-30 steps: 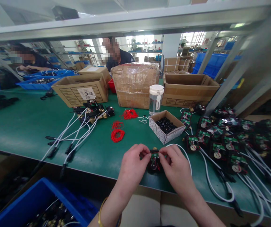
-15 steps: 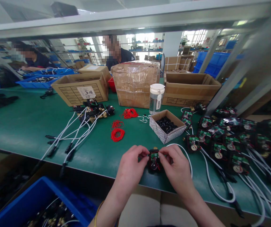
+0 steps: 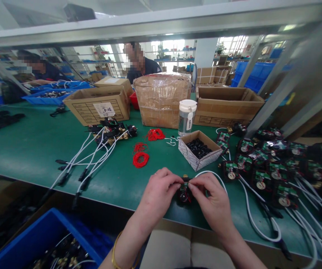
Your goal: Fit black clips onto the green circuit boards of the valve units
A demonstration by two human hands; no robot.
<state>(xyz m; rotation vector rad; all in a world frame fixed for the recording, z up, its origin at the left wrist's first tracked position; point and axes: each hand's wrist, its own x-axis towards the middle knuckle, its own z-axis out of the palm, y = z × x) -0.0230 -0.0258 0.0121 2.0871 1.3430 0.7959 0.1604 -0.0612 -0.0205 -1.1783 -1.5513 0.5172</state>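
A small black module [image 3: 183,195] with a green circuit board and a white cable [image 3: 250,216] rests near the front edge of the green table [image 3: 31,149]. My left hand [image 3: 158,195] pinches its top from the left, fingers curled shut. My right hand [image 3: 212,203] pinches the same top edge from the right, fingertips meeting the left ones. The board is mostly hidden under my fingers.
Right: several like modules [image 3: 264,168] with white cables. A small open box of black parts [image 3: 199,149], a white-capped jar [image 3: 186,117], red wire loops [image 3: 140,158], a finished bundle [image 3: 110,132] and cardboard boxes [image 3: 99,104] stand behind. A blue bin [image 3: 45,243] sits below. Two people sit across.
Both hands have closed in over the module's top, so the green board that showed half a second ago is now covered. The module stays in place.
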